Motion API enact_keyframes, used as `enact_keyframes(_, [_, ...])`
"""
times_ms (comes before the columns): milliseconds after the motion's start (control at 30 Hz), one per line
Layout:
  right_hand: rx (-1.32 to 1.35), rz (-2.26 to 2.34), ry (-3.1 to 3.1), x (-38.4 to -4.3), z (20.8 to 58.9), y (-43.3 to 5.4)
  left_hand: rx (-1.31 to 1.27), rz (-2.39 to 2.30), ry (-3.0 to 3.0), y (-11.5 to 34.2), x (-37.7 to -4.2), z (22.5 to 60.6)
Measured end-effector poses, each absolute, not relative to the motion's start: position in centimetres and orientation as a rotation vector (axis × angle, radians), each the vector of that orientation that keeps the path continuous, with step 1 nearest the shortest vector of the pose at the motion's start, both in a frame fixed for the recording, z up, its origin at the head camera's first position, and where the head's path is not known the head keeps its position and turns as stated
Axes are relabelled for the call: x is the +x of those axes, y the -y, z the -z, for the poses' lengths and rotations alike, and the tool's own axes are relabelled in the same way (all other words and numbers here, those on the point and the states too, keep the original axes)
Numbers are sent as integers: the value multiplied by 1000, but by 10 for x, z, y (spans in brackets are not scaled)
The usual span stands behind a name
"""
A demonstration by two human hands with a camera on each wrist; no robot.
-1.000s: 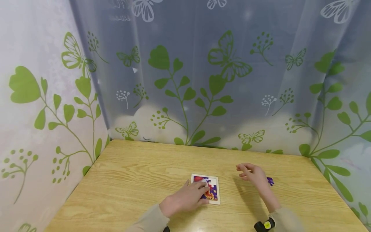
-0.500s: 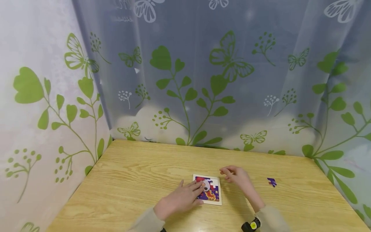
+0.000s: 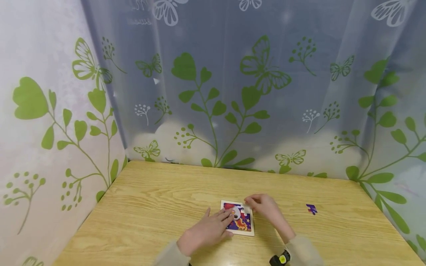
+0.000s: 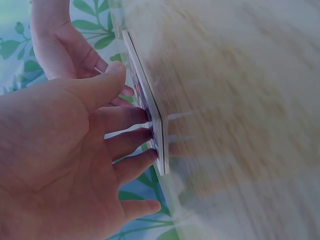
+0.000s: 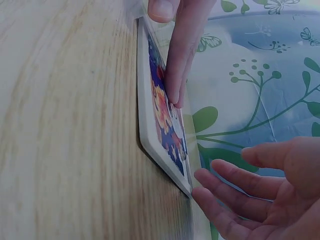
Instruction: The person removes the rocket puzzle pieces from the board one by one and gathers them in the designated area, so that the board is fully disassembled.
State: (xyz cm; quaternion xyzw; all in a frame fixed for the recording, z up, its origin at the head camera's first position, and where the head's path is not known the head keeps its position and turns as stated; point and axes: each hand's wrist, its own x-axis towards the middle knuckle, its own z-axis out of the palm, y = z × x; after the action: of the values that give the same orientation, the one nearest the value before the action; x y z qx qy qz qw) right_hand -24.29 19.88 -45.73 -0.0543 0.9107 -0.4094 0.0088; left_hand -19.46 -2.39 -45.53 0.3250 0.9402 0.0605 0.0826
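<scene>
Left hand [image 3: 206,231] is steadying the puzzle [image 3: 244,224]; right hand [image 3: 263,207] is hanging by its far right corner.
The left fingers are lying straight on the puzzle; the right ones are bending loosely, gripping nothing visible. A white gap [image 3: 246,209] is showing at that corner, while a purple piece [image 3: 311,209] is lying well apart, to the right, on the counter [image 3: 149,203]. Piece-fitting seems to be going on; the next move is probably calling for aligning a piece with the gap.

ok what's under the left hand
Under the left hand are the framed puzzle and wooden table; the puzzle's lower right part shows. The patch directly beneath the fingers is covered.
</scene>
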Motion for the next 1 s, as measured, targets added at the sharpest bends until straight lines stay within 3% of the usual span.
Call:
enact_keyframes(600, [-260, 1137, -2909, -246, 459, -192, 965, -206, -2831, 24, -194, 456])
enact_keyframes(1000, [-172, 1132, -2874, -249, 462, -190, 955, -213, -2824, 23, -193, 454])
